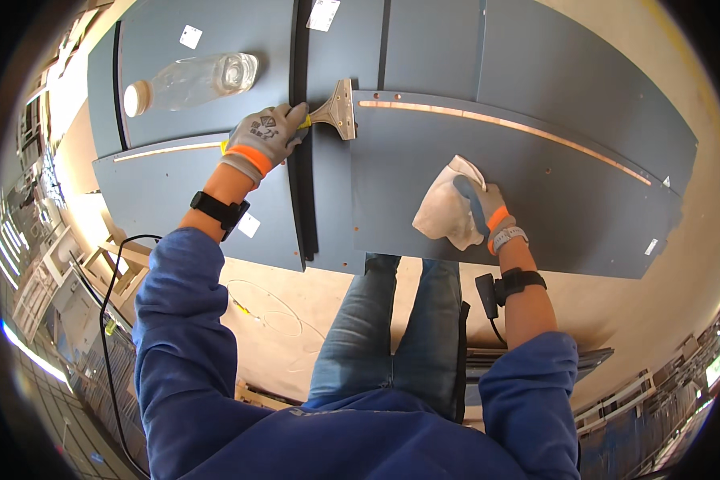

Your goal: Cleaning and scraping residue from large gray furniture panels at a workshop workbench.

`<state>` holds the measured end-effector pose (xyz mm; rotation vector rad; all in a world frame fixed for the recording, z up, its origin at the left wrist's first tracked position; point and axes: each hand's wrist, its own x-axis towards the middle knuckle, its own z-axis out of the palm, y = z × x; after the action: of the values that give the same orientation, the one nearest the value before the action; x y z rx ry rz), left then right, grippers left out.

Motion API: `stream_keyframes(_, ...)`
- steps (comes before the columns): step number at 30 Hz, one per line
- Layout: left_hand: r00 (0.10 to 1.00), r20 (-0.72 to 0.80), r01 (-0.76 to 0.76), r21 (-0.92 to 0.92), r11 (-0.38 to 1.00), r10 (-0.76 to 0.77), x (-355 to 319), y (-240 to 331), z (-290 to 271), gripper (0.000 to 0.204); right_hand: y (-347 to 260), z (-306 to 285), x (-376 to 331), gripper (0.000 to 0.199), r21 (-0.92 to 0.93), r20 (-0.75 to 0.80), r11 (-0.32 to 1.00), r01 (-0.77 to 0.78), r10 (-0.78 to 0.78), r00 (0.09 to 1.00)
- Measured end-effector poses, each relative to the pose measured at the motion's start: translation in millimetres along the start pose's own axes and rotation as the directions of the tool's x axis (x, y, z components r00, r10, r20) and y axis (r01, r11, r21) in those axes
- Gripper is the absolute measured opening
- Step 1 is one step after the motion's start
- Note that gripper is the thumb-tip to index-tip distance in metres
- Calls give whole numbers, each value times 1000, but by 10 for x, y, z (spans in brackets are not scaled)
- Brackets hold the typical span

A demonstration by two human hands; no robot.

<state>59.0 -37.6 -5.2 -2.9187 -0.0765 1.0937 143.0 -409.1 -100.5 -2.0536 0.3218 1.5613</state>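
Observation:
Gloved in grey with an orange cuff, my left hand [266, 138] is closed around the yellow handle of a wide metal scraper [340, 110]. The scraper's blade lies by the left end of a dark grey panel [488, 192], close to a copper-coloured strip [504, 126] along the panel's far side. My right hand [485, 210], also gloved, grips a crumpled white cloth [450, 206] over the same panel's near part. A clear plastic bottle [196, 82] with a white cap lies on its side beyond my left hand.
More dark grey panels [432, 48] spread out at the far side, with black gaps between some. Small white labels [190, 37] are stuck on them. A cable [104, 320] hangs by my left arm. A thin looped cord [284, 320] lies on the pale floor left of my legs.

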Motion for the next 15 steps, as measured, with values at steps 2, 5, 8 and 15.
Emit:
stream_keyframes(2, 998, 63, 10, 19, 1000, -11, 17, -1, -21, 49, -81, 7, -66, 63, -13, 9, 1000, -3, 3, 1000)
stream_keyframes(5, 990, 141, -1, 41, 999, -5, 51, 12, -22, 48, -192, 0, -177, 59, -11, 14, 1000, -14, 14, 1000)
stream_keyframes(8, 984, 178, -8, 30, 1000, 3, 98, 72, -51, 35, -199, -16, -178, 63, 4, 2, 1000, -16, 16, 1000)
stream_keyframes(15, 988, 154, -34, 23, 999, 30, 131, 41, -48, 25, -196, -3, -170, 69, -33, 5, 999, -26, 26, 1000)
